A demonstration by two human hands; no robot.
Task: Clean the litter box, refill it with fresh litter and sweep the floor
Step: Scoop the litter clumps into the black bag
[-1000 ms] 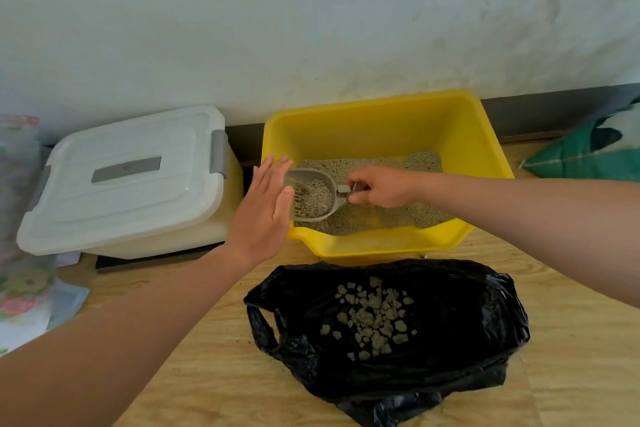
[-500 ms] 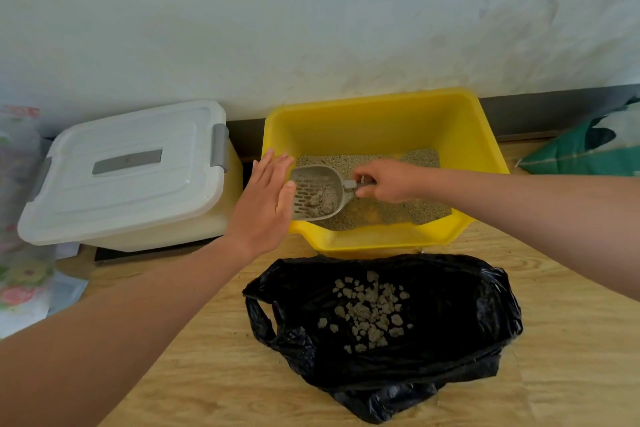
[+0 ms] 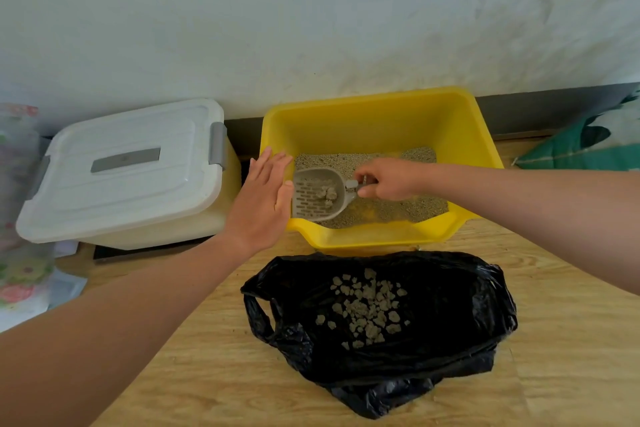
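At frame centre, over the yellow plastic litter box (image 3: 381,123), we're mid-sift. Right hand (image 3: 388,180) grips the handle of the grey slotted plastic scoop (image 3: 311,204), which holds a few clumps (image 3: 327,193). Left hand (image 3: 263,198) is flat, fingers straight, at the scoop's mouth. Next, we reckon: clear the rim and tip into the black plastic bag (image 3: 450,340), lower centre.
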